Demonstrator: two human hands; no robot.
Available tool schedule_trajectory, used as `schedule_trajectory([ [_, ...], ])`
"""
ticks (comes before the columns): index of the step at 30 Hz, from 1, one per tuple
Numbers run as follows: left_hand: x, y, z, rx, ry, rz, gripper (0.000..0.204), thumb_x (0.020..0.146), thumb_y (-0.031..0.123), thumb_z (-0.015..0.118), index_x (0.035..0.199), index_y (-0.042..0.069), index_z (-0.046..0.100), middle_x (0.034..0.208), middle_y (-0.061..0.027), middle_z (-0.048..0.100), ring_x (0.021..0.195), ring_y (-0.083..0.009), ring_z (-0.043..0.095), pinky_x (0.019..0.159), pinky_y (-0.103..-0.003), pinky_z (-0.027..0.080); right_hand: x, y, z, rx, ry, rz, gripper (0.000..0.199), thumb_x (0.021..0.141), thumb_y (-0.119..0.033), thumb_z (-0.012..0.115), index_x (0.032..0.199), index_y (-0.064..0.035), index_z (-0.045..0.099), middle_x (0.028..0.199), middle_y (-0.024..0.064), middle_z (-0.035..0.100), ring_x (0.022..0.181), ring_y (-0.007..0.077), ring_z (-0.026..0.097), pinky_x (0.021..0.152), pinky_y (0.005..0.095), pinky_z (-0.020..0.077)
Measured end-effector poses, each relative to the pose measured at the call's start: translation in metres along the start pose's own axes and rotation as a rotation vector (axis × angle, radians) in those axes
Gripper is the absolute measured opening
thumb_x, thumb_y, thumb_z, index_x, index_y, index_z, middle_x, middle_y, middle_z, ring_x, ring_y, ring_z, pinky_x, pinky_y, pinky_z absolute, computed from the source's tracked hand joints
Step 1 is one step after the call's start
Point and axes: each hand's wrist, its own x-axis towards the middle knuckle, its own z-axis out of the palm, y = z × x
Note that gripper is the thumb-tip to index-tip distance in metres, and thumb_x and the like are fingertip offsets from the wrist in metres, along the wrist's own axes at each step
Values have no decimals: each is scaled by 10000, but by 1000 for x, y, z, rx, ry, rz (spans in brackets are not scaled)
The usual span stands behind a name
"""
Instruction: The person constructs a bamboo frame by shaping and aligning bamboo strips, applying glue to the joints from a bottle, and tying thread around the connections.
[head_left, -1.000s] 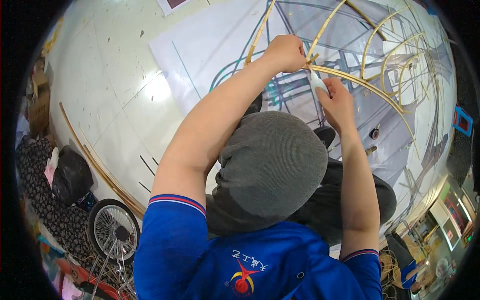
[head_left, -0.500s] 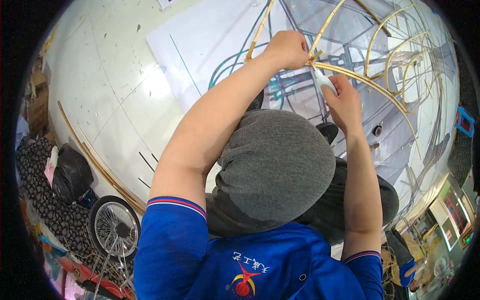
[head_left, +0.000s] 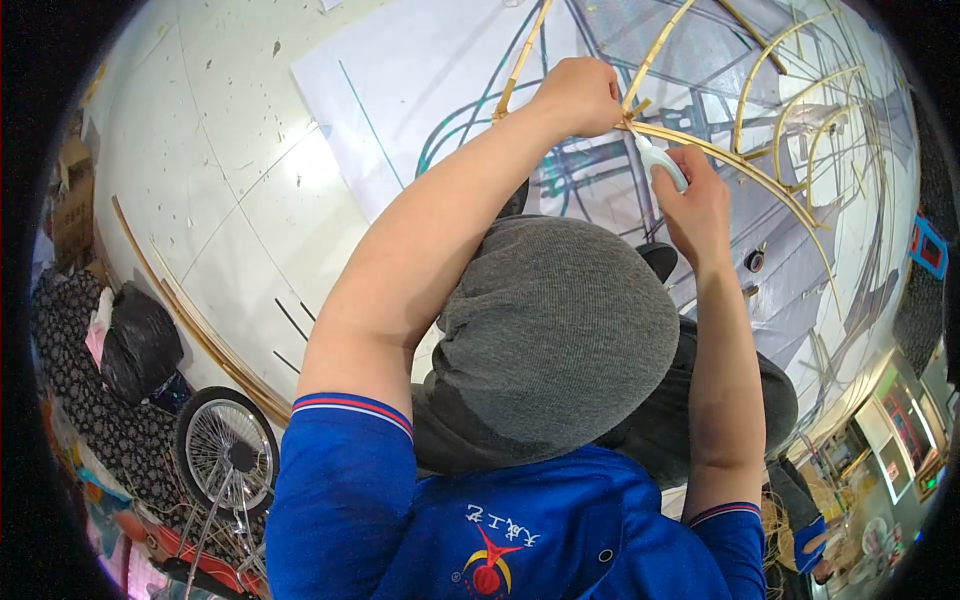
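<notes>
My left hand point(head_left: 580, 98) is closed in a pinch at a joint of the bamboo frame; its fingertips are mostly hidden behind the knuckles. At that joint an upright bamboo strip point(head_left: 655, 55) meets a long curved bamboo strip point(head_left: 735, 160) running off to the right. My right hand point(head_left: 695, 205) grips a small white squeeze bottle point(head_left: 660, 162), which looks like a glue bottle. Its narrow tip points up and left at the joint, close to my left fingers; whether it touches the bamboo I cannot tell.
Under the frame lies a large white sheet point(head_left: 350, 75) with green and dark drawn curves. More bamboo arches point(head_left: 745, 90) stand to the right. A round black-rimmed object point(head_left: 755, 260) lies nearby. Long strips point(head_left: 200, 325), a black bag point(head_left: 142, 342) and a spoked wheel point(head_left: 228, 455) are at the left.
My right hand has shifted slightly to the right and loosened its wrap, so more of the bottle shows. My left hand stays almost in place at the joint.
</notes>
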Motion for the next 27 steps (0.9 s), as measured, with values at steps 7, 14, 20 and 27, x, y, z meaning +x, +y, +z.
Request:
schedule_trajectory([
  [7,1,0,1,-1,6,17,134,814,188,725,860,63,736,833,-131,737,810,-317,708,757,-427,562,0,-4,-3,-38,28,-39,247,897,-238,662,1028,-28,673,938,184,724,880,375,702,808,438,535],
  [14,-1,1,-1,-26,2,20,119,812,176,723,844,62,727,818,-124,732,790,-305,702,747,-429,558,1,-6,-5,-77,28,-41,248,890,-230,662,1023,-21,672,965,190,719,913,378,695,829,439,529],
  [20,-1,1,-1,-9,7,25,114,810,172,720,844,63,723,819,-125,728,791,-303,700,746,-427,555,1,-6,-4,-74,56,-51,248,885,-232,671,1013,-20,673,954,190,716,906,379,693,825,440,529],
  [27,-1,2,-1,-26,1,-10,117,812,170,720,852,59,726,830,-131,733,799,-305,704,753,-426,558,2,-6,-4,-77,64,-63,250,888,-235,681,1013,-19,679,943,202,713,889,396,692,806,443,534],
])
